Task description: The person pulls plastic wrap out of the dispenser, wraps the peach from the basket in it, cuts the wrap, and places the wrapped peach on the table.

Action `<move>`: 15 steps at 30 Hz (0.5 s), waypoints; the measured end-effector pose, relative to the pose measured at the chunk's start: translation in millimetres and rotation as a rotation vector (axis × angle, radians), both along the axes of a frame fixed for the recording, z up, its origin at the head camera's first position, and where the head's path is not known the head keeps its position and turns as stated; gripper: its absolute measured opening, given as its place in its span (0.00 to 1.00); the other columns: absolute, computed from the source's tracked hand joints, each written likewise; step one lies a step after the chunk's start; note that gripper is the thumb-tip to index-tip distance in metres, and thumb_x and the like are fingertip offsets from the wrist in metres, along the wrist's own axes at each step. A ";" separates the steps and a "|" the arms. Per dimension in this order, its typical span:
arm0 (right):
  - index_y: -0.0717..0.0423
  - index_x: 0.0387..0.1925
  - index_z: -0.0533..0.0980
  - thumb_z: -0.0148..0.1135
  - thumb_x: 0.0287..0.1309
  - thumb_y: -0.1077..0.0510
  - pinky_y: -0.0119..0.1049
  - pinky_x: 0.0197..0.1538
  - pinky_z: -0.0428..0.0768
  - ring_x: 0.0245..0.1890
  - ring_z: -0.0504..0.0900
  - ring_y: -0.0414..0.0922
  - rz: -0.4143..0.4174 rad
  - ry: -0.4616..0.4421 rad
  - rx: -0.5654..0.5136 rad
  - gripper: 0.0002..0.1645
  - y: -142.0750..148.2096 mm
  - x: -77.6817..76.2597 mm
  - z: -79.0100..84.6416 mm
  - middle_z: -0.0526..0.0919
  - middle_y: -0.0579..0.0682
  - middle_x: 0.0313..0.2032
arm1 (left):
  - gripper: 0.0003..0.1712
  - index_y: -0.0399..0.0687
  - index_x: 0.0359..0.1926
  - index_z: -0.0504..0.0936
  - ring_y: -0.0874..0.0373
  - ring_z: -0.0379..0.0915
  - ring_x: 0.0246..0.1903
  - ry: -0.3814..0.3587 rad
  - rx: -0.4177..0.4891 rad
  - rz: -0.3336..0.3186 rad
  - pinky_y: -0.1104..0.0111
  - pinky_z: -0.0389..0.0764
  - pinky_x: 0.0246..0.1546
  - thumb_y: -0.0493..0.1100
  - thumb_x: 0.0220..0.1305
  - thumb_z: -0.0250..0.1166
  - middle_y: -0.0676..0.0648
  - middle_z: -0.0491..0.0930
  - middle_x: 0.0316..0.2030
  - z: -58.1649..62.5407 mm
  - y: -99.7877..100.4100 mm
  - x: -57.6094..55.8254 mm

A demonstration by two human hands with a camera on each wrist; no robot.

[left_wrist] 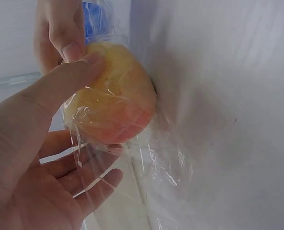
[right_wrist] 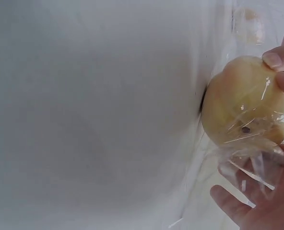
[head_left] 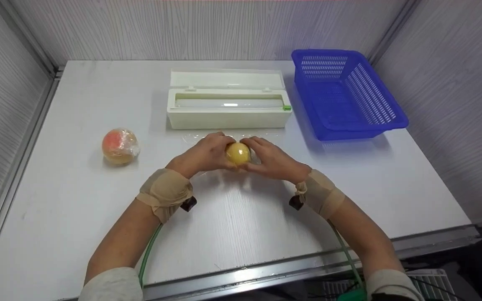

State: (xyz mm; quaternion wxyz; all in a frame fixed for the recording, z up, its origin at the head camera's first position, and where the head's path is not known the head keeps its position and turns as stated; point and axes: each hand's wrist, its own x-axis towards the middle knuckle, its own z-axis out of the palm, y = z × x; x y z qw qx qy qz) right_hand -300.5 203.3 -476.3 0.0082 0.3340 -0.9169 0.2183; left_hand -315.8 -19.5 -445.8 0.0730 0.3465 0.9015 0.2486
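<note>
A yellow peach with a red blush point(head_left: 238, 154) sits on the table between my hands, with clear cling film point(left_wrist: 168, 165) drawn over it. My left hand point(head_left: 207, 154) holds it from the left, thumb point(left_wrist: 75, 76) pressed on the filmed skin and fingers spread round the far side. From the right, my right hand point(head_left: 272, 159) grips the same peach point(right_wrist: 242, 103), its thumb close to the left thumb. Loose film trails from the peach toward the fingers. Behind the hands stands a white cling film dispenser box point(head_left: 228, 119), lid raised, its roll showing.
A second peach point(head_left: 119, 146), wrapped in film, rests on the table at the left. A blue plastic basket point(head_left: 320, 133) stands at the back right. The table's metal front edge point(head_left: 241, 276) runs below my forearms, and panels rise at the back and sides.
</note>
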 end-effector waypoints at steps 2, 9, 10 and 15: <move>0.53 0.67 0.66 0.58 0.64 0.37 0.47 0.62 0.76 0.61 0.75 0.50 -0.011 -0.045 0.014 0.37 0.5 1.6 0.5 0.76 0.53 0.60 | 0.35 0.38 0.54 0.80 0.51 0.75 0.43 -0.073 0.006 -0.019 0.62 0.78 0.45 0.51 0.48 0.77 0.42 0.82 0.45 1.1 -1.6 -1.1; 0.50 0.67 0.69 0.48 0.66 0.29 0.49 0.61 0.75 0.62 0.73 0.49 -0.011 -0.255 0.019 0.40 3.3 10.6 2.7 0.76 0.52 0.61 | 0.30 0.47 0.53 0.82 0.59 0.74 0.40 -0.349 -0.029 -0.080 0.67 0.75 0.43 0.59 0.55 0.71 0.49 0.82 0.41 -4.5 -10.4 -2.2; 0.50 0.68 0.67 0.48 0.66 0.29 0.50 0.62 0.74 0.62 0.73 0.49 -0.005 -0.265 0.022 0.41 3.3 11.7 3.4 0.75 0.53 0.62 | 0.30 0.47 0.53 0.82 0.59 0.74 0.40 -0.363 -0.036 -0.087 0.67 0.75 0.43 0.60 0.55 0.71 0.50 0.82 0.41 -5.3 -11.1 -2.6; 0.52 0.73 0.60 0.50 0.70 0.37 0.48 0.68 0.71 0.67 0.68 0.49 0.079 -0.113 0.027 0.39 1.6 19.2 9.7 0.68 0.53 0.68 | 0.33 0.47 0.54 0.81 0.58 0.74 0.41 -0.387 -0.083 -0.110 0.66 0.75 0.44 0.65 0.55 0.68 0.51 0.82 0.41 -4.6 -10.9 -6.5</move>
